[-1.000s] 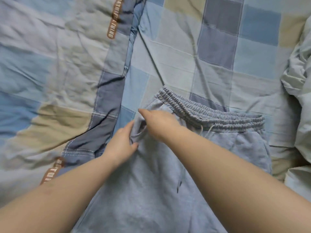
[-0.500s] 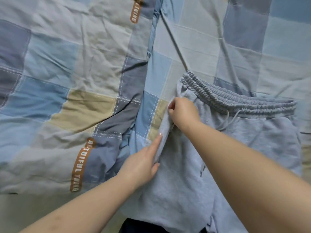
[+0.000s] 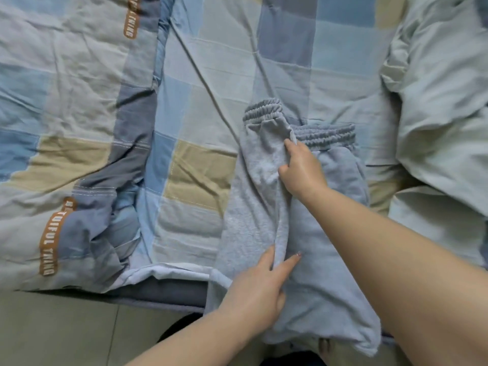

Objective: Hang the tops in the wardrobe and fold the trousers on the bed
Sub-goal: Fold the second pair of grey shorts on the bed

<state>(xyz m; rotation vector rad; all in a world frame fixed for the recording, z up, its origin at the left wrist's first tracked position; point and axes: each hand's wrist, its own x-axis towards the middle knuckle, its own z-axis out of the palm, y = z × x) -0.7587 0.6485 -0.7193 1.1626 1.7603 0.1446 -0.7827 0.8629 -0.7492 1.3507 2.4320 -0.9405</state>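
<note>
Light blue-grey trousers with an elastic waistband lie on the checked bed cover, their legs hanging over the near edge. The left half is lifted and turned over to the right, showing its paler inside. My right hand grips the folded edge just below the waistband. My left hand holds the same fabric edge lower down, thumb on one side and fingers on the other.
A crumpled pale quilt is bunched along the right of the bed. A second checked cover with orange lettering lies at the left. The bed's front edge and tiled floor are below.
Both hands have carried the left side of the trousers up and rightward over the other half. The view has pulled back, showing the bed edge and floor.
</note>
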